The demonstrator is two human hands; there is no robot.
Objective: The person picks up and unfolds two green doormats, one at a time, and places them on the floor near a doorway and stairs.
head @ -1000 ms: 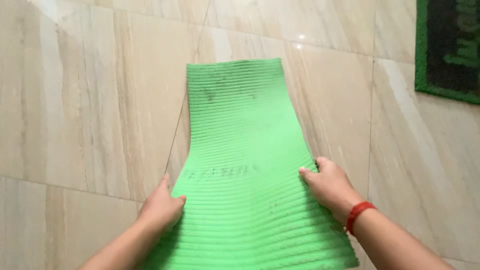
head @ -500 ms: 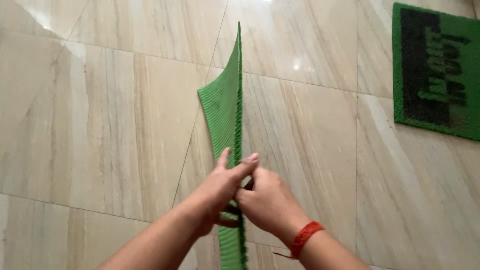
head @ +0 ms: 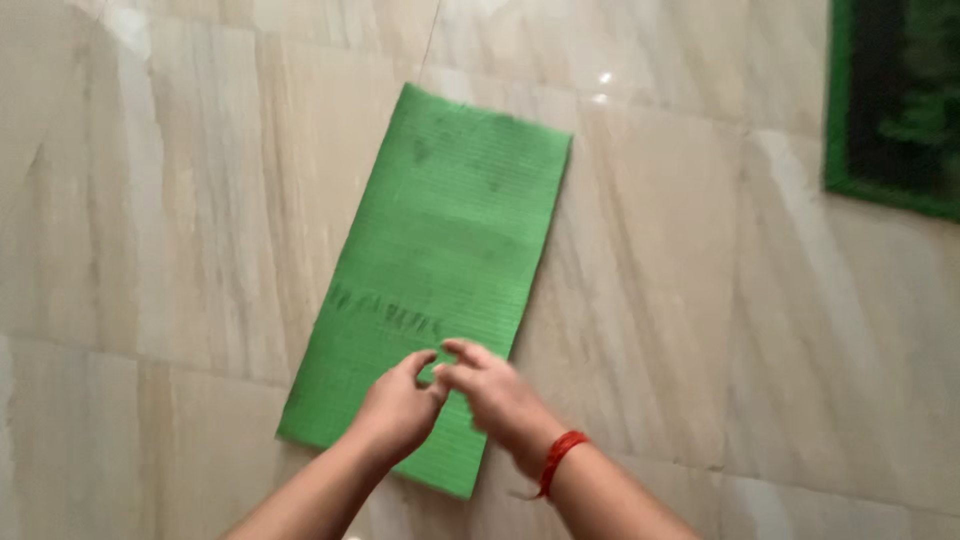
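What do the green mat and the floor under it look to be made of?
The green mat looks like soft foam or rubber with a matte finish: fine ribs run across it and dark smudges mark it. The floor looks like polished stone or ceramic tile: beige veining, thin joints and glossy light spots.

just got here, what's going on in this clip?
A person is bent over a green ribbed mat that lies flat on a marble tile floor. Both hands are together above the near end of the mat: the left hand and the right hand, fingertips almost meeting. The frame is blurred, so I cannot tell whether either hand grips the mat. The right wrist has a red band. A dark doormat with a green border lies at the upper right.
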